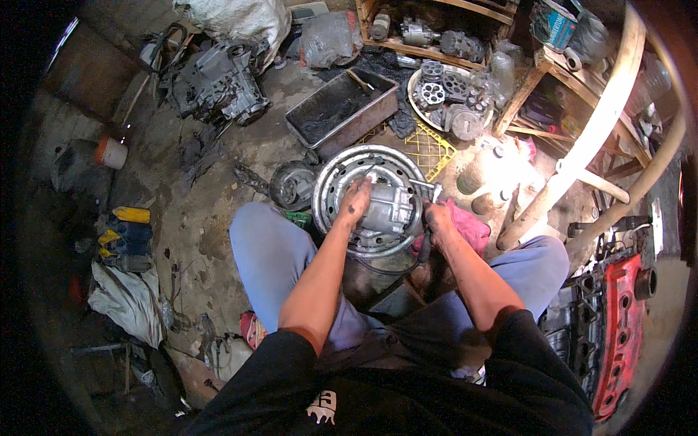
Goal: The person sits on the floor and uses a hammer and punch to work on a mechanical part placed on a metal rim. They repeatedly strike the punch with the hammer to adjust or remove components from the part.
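A steel wheel rim (pixel 329 182) lies between my bent knees, with a silver cylindrical metal housing (pixel 384 212) resting on it. My left hand (pixel 353 200) grips the left end of the housing, its fingers curled over the top. My right hand (pixel 439 219), just right of the rim, is closed around a tool (pixel 434 196) with a metal upper part and a dark lower part; its exact kind is unclear. A black hose (pixel 385 270) loops below the rim. A pink cloth (pixel 471 225) lies behind my right hand.
A grimy tray (pixel 305 129) and a basin of metal parts (pixel 465 123) sit beyond the rim. A large gearbox casing (pixel 225 80) lies back left, yellow containers (pixel 131 215) at left. Wooden poles (pixel 545 200) lean at right, near a red engine cover (pixel 618 341).
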The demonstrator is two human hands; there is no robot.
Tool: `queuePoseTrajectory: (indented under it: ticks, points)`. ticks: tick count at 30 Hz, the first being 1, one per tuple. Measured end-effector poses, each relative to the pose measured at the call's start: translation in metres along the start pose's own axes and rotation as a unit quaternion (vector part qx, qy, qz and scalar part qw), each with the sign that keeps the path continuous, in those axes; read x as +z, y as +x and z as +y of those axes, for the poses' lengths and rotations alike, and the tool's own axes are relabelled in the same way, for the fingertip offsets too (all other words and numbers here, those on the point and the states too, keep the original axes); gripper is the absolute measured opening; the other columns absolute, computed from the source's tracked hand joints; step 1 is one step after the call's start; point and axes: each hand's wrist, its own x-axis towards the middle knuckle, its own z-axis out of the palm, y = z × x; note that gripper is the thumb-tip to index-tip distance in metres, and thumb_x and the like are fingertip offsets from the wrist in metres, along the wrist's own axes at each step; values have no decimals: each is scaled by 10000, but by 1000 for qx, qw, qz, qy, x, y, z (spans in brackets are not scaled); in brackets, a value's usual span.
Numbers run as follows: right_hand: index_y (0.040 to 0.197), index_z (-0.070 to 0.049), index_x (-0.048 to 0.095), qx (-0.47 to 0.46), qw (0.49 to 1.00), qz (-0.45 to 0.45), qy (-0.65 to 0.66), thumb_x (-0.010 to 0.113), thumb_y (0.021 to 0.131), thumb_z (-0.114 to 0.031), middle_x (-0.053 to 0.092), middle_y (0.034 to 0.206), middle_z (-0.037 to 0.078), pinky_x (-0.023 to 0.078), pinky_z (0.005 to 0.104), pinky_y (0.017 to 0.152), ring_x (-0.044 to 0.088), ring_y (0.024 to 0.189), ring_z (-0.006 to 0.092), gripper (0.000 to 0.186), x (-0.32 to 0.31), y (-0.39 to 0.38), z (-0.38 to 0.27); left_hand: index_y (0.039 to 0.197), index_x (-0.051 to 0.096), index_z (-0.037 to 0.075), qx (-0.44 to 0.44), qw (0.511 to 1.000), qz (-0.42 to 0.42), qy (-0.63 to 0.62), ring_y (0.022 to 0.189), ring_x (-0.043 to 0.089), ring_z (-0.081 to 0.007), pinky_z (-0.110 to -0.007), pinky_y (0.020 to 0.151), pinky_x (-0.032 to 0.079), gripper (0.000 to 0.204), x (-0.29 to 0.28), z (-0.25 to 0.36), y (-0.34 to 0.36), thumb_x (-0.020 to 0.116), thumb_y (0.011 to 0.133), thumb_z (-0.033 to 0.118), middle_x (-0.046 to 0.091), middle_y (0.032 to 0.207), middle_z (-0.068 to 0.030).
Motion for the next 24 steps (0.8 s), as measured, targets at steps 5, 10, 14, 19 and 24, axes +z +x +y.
queuePoseTrajectory:
  ticks: [5, 10, 14, 19, 24]
  points:
    - [865, 26, 660, -27, 1000, 14, 3, 554, 928, -181, 606, 687, 69, 384, 352, 442, 523, 505, 187, 241, -5, -2, -3, 1486, 385, 280, -201, 961, -135, -135, 1429, 195, -438, -754, 969, 275, 984, -19, 48, -27, -28, 800, 852, 150, 1605, -130]
    - [981, 54, 681, -28, 997, 2, -73, 609, 846, -187, 667, 800, 128, 478, 379, 581, 623, 672, 204, 285, -6, 9, 6, 1485, 385, 296, -166, 963, -153, -148, 1431, 202, -426, -722, 980, 310, 984, -32, 35, -34, -47, 796, 849, 191, 1597, -108]
    - [982, 51, 686, -112, 982, 84, -128, 629, 847, -248, 700, 849, 213, 508, 428, 685, 688, 789, 303, 332, -8, 48, 37, 1498, 362, 275, -167, 947, -168, -219, 1450, 163, -406, -719, 1034, 233, 992, -33, 26, -30, -47, 799, 848, 169, 1604, -109]
    - [974, 61, 685, -125, 968, 31, -216, 622, 848, -282, 691, 876, 280, 512, 455, 770, 690, 885, 395, 371, 11, 30, 12, 1523, 298, 142, -123, 960, -112, -224, 1460, 204, -334, -493, 1162, 176, 936, -38, -6, -37, 143, 877, 802, 226, 1588, -135]
    - [968, 63, 681, -177, 952, 59, -242, 589, 854, -255, 692, 816, 252, 508, 446, 731, 692, 809, 353, 350, -12, 67, 21, 1512, 310, 149, -8, 999, -46, 6, 1423, 305, -334, -413, 1135, 278, 676, -9, 7, -45, 489, 974, 518, 333, 1538, -175]
